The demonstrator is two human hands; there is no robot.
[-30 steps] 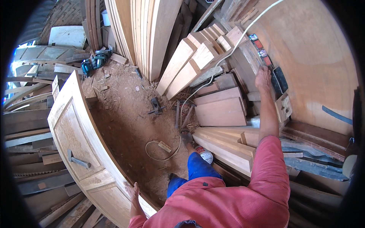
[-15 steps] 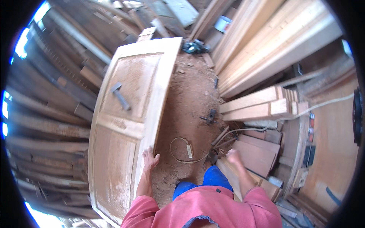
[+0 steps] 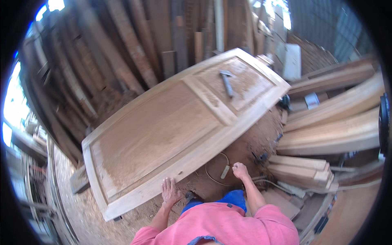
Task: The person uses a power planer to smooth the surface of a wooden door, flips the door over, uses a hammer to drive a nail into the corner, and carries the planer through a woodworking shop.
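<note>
1. stacked pale planks [image 3: 330, 126] lie to the right of the wooden door [image 3: 175, 126], and dark boards [image 3: 122, 53] lean upright behind it; a loop of cable [image 3: 216, 171] sits on the reddish sawdust floor [image 3: 253, 143] between the door's near edge and the person's feet.
2. the door is a light, unfinished panelled piece (two recessed panels, dusted with sawdust), lying nearly flat and running from lower left to upper right; what looks like a hammer [image 3: 226, 81] rests on its far panel.
3. the left hand [image 3: 169, 191] is spread flat with fingers loose, pressed at the door's near long edge, gripping nothing.
4. the right hand [image 3: 240, 170] is clenched into a fist just off the door's edge, above the floor, near the cable; whether it grips anything cannot be told.
5. whatever carries the door is hidden beneath it; the planks' far ends blur toward the rim.
</note>
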